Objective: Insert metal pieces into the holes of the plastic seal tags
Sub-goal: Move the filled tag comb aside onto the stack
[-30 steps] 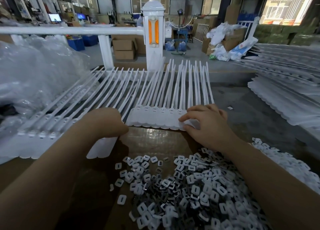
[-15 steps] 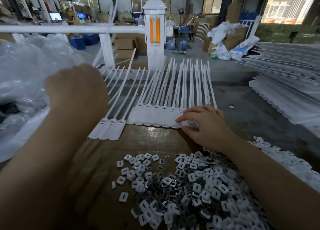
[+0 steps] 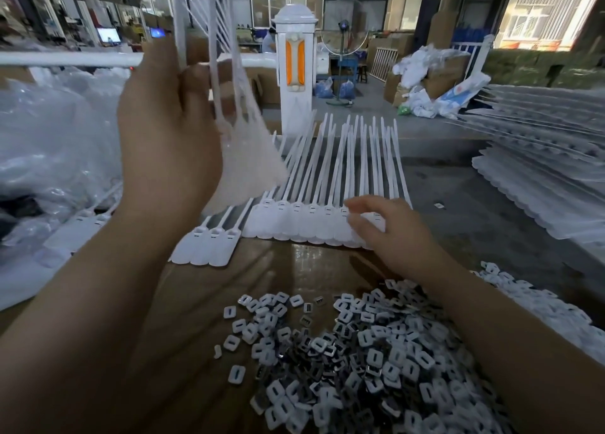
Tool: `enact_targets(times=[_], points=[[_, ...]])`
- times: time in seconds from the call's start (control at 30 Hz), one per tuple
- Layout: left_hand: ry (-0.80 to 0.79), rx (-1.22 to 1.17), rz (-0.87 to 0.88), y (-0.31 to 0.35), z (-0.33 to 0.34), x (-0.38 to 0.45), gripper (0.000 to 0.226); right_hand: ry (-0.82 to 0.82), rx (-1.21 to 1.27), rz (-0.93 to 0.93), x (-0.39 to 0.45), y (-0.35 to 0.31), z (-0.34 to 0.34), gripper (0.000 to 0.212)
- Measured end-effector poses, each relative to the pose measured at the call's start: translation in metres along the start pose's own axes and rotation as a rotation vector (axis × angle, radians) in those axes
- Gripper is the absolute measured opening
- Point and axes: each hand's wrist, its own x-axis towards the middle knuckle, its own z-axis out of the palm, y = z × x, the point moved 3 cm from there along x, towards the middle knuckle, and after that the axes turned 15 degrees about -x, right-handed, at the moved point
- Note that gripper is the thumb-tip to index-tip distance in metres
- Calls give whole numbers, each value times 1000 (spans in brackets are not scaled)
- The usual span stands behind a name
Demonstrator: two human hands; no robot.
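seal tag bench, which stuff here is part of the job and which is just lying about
Part of the job:
- strip of seal tags held up in the left hand
- row of seal tags on the bench, right hand touching it
- short strip of three tags
- pile of metal pieces

Lying about:
- clear plastic bags
- white post
- cardboard boxes
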Motion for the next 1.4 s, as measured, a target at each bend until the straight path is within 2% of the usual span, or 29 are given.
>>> enact_targets(times=[0.1, 0.2, 0.3, 0.4, 0.47, 0.53, 0.6, 0.73, 0.87, 0.97, 1.07, 1.17, 1.23, 1.3, 1.33, 1.4], points=[[-28, -378, -193, -9, 3, -2, 35, 16, 245, 87, 2, 1, -6, 37], [21, -621, -399, -29, 4, -6, 33, 60, 443, 220, 2, 4, -8, 33], [-2, -711, -491, -47, 2, -7, 34, 127, 614, 385, 5, 13, -13, 43], [-76, -852, -569, -59, 3, -11, 38, 132, 670, 476, 7, 17, -15, 51], [-124, -880, -607, -68, 4, -14, 42, 140, 678, 512, 6, 17, -14, 45], [-180, -883, -623, -73, 6, -16, 45, 145, 676, 505, 6, 17, -14, 29], [-194, -889, -636, -78, 8, -18, 39, 162, 677, 495, 5, 19, -17, 20], [-252, -785, -650, -92, 13, -26, 32, 226, 631, 558, 6, 27, -20, 27], [-301, -346, -694, -106, 22, -43, 29, 242, 265, 649, 1, 30, -24, 24], [-448, -11, -648, -114, 28, -51, 24, 271, -8, 678, -3, 28, -31, 15], [-566, 297, -570, -122, 27, -52, 23, 257, -251, 611, -6, 20, -31, 28], [-668, 358, -637, -129, 26, -56, 24, 242, -489, 407, -5, 7, -28, 33], [-698, 397, -660, -129, 27, -57, 37, 173, -411, 141, -3, -6, -25, 29], [-706, 427, -657, -127, 29, -59, 40, -26, -235, -132, -4, -18, -16, 29], [-700, 455, -651, -126, 30, -60, 38, -137, -185, -234, -6, -24, -11, 28], [-693, 560, -589, -125, 31, -60, 34, -281, -198, -327, -9, -28, -1, 29]])
